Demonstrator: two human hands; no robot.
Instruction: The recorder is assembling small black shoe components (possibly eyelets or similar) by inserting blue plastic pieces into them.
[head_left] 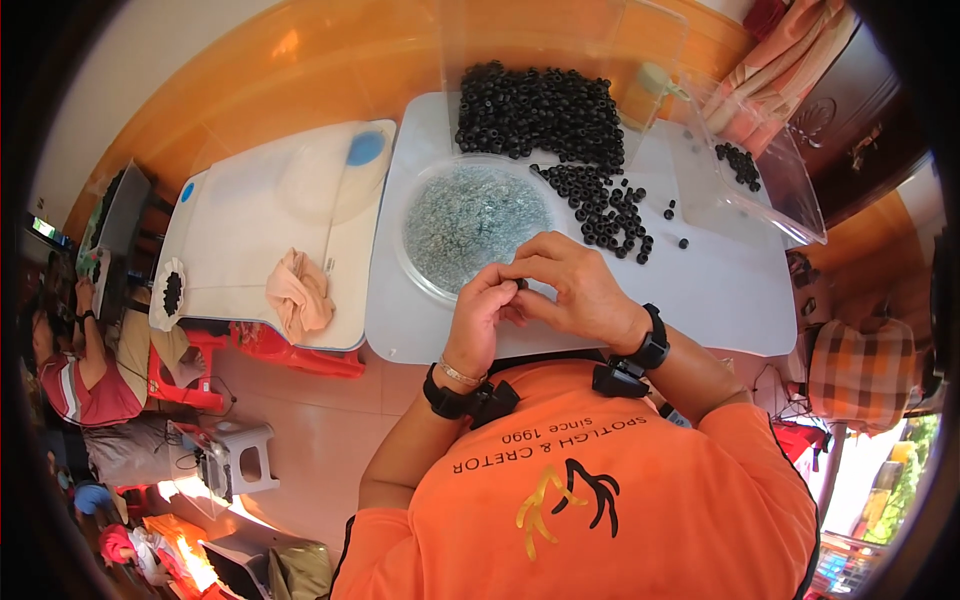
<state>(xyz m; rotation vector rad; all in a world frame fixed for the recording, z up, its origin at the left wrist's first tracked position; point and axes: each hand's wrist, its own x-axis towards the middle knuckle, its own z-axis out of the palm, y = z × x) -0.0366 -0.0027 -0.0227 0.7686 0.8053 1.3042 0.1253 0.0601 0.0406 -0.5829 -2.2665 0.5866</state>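
Observation:
My left hand [484,315] and my right hand [578,283] meet above the near edge of the table, fingers pinched together around a small black part [521,284]. Fingers hide most of it. Just beyond my hands lies a round clear tray [411,255], filled with many tiny translucent, greenish-grey pieces. Behind it is a big heap of small black ring-shaped parts [540,110] in a clear bin. More loose black rings [605,210] spill from the heap onto the tabletop, to the right of the tray.
The pale table [720,310] also bears a tilted clear box [790,200] with some black rings. On a white table [230,240] to the left lie a crumpled peach cloth [300,292] and a small white dish [160,310]. Another person [90,370] sits far left, near red stools [205,370].

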